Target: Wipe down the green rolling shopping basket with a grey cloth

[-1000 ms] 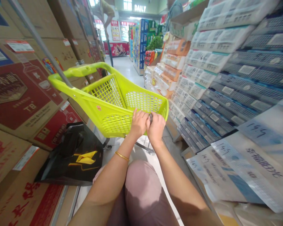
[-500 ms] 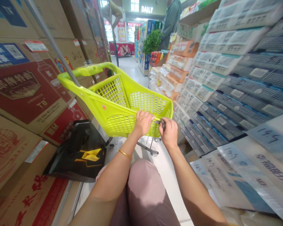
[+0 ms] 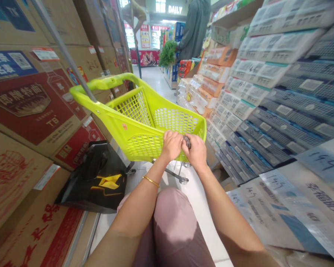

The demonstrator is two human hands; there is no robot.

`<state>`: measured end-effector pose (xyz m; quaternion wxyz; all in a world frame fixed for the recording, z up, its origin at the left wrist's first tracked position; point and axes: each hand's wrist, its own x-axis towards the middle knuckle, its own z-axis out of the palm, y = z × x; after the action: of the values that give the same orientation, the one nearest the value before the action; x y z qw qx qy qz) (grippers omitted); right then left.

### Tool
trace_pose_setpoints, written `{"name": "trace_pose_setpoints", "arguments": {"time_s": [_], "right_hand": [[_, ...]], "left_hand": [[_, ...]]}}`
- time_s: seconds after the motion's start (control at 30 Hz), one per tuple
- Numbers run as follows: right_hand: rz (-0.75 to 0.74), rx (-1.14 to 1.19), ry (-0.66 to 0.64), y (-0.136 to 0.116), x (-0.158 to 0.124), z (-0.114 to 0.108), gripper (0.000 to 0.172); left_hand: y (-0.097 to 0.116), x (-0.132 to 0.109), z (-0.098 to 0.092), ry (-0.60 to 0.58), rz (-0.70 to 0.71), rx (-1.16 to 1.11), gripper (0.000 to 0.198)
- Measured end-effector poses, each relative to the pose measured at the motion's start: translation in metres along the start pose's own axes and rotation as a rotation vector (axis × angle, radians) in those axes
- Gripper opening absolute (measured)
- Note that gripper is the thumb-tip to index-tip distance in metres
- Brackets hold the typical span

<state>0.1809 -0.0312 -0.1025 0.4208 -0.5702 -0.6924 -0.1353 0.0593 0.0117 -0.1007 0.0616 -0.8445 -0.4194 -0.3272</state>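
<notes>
In front of my knees, a yellow-green shopping cart (image 3: 139, 131) stands with its perforated basket bare inside. My right hand (image 3: 197, 152) is closed around a small dark grey crumpled piece (image 3: 187, 142), which looks like cloth; only a bit of it shows between the fingers. Right beside it, touching or almost touching, my left hand (image 3: 171, 145) has its fingers curled in by the cart's near side. What those fingers hold is hidden, and I cannot tell whether they rest on the rim.
Stacked cartons (image 3: 25, 100) wall the left side, with a black bag (image 3: 91, 189) below them. Packs of paper goods (image 3: 289, 107) are piled on the right. Further up the aisle, a person in a grey top (image 3: 196, 29) stands near a green leafy bunch (image 3: 167, 53).
My hands have come together, closing the gap where the dark piece stretched between them. The person ahead and the leafy bunch have shifted left.
</notes>
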Motion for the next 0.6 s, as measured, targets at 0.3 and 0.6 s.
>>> {"name": "trace_pose_setpoints", "arguments": {"time_s": [0.3, 0.6], "right_hand": [[0.038, 0.038, 0.07, 0.021, -0.013, -0.02, 0.025], [0.026, -0.012, 0.083, 0.009, -0.02, -0.02, 0.028]], "left_hand": [[0.023, -0.003, 0.002, -0.012, 0.05, -0.088, 0.036], [0.014, -0.002, 0.003, 0.016, 0.118, -0.117, 0.042]]}}
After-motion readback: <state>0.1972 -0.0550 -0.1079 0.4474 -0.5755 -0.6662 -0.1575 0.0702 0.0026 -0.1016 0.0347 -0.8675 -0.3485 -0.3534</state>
